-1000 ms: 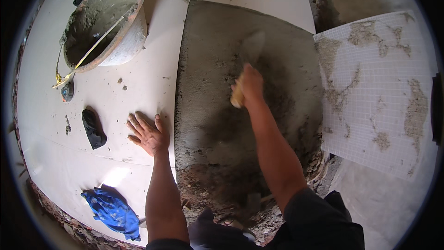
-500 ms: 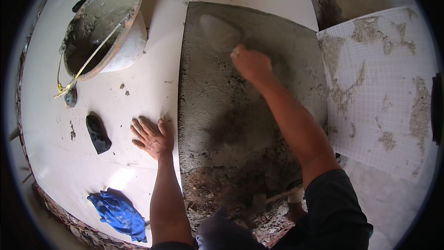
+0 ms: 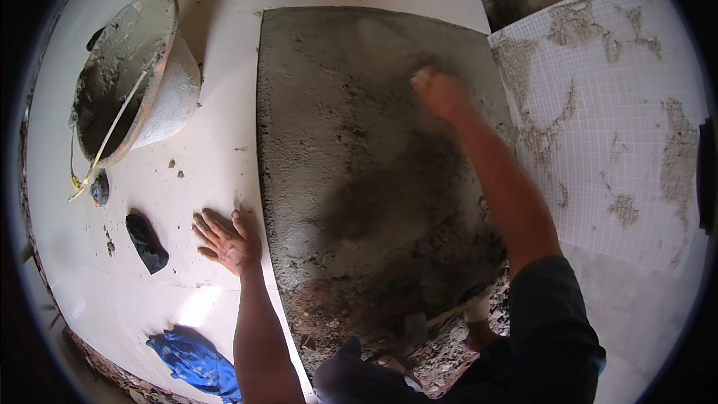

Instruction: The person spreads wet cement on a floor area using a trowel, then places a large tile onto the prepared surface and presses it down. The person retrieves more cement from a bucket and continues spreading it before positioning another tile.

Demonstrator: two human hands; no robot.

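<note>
My right hand [image 3: 445, 93] is closed round the handle of a trowel [image 3: 389, 46], whose blade is smeared by motion. The blade lies over the far part of a bed of wet grey mortar [image 3: 299, 127]. This surface is fairly smooth at the far and left sides and rough toward me. My left hand [image 3: 230, 243] rests flat, fingers spread, on the pale floor tile [image 3: 224, 172] just left of the mortar's edge. It holds nothing.
A tilted bucket [image 3: 176, 86] with mortar inside stands at far left. Near it lie a tape measure [image 3: 99, 188], a black object [image 3: 146, 243] and a blue cloth [image 3: 196, 363]. A mortar-stained, grid-patterned tile [image 3: 591, 172] lies right. Rubble [image 3: 318, 325] borders the near side.
My right hand and the trowel have swept to the right across the mortar. My left hand stays flat on the tile. The whole view has shifted slightly.
</note>
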